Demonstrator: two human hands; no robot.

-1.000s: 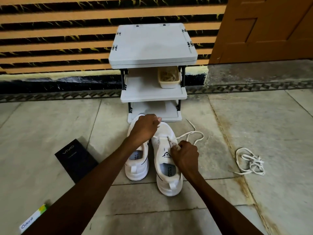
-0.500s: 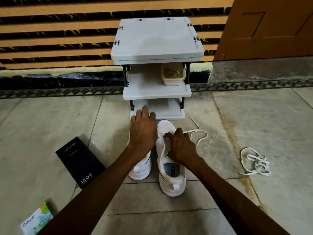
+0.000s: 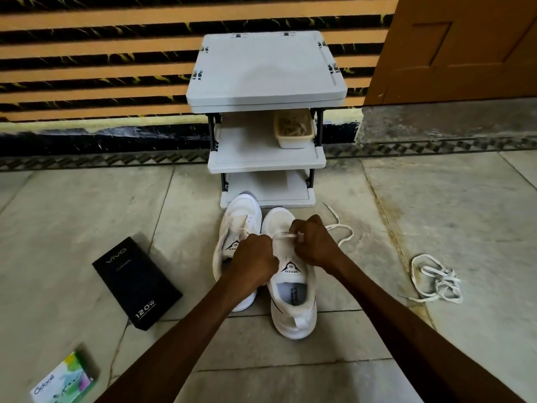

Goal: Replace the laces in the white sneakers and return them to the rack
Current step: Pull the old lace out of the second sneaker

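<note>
Two white sneakers stand side by side on the floor, toes toward the grey rack [image 3: 266, 161]. The left sneaker [image 3: 238, 219] is partly covered by my left hand [image 3: 254, 261]. Over the right sneaker [image 3: 292, 298], my right hand [image 3: 315, 242] pinches a white lace [image 3: 286, 235] stretched across the front eyelets. My left hand is curled at the lace's other side; its fingertips are hidden. The lace's loose end [image 3: 340, 228] trails onto the floor to the right.
A loose pile of old laces [image 3: 436, 279] lies on the floor at right. A black box [image 3: 136, 279] sits left of the shoes and a small green packet [image 3: 64, 381] at bottom left. A beige tray [image 3: 295, 130] stands on the rack's middle shelf.
Both hands were spread flat near the sneakers' toes half a second ago. They have drawn back and curled, with the lace now taut between them over the right sneaker.
</note>
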